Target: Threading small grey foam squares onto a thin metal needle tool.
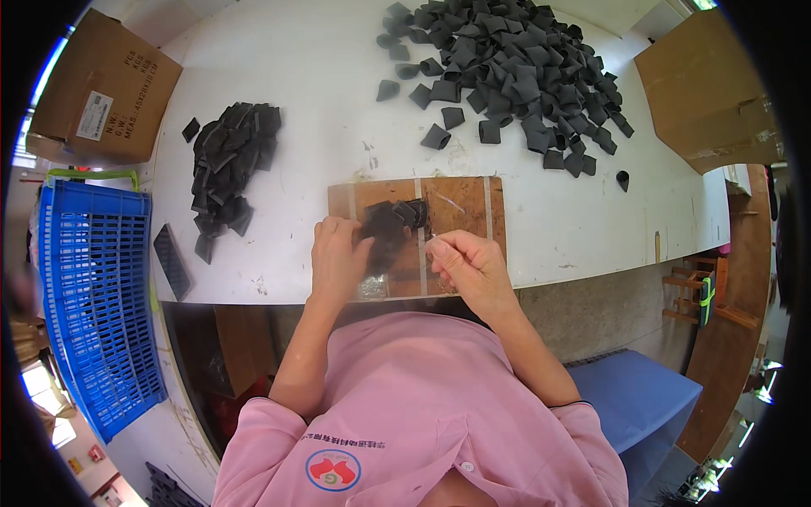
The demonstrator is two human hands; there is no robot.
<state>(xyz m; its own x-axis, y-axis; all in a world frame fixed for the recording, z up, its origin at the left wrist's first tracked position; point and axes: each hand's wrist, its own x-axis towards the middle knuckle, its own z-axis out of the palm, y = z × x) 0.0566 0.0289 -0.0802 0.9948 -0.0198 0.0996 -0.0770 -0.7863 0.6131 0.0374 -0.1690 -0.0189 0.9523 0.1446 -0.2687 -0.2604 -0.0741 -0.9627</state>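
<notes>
A small clump of black fabric-like pieces (389, 221) lies on the brown board (469, 203) in front of me, partly blurred. Shiny clear film, apparently a clear plastic bag (372, 286), shows below and around it. My left hand (335, 258) is curled at the clump's left side, thumb toward the pieces, and seems to grip the bag's edge. To the right of the clump my right hand (470, 266) is closed, thumb and fingertips pinched together. Something pale and thin shows at those fingertips, too small to name.
A large heap of dark grey folded pieces (515, 72) covers the far table. At left are a black stack (232, 160), a dark flat strip (171, 263), a blue crate (101, 304) and a cardboard box (106, 89). Another box (714, 93) stands far right; a blue stool (638, 406) is below.
</notes>
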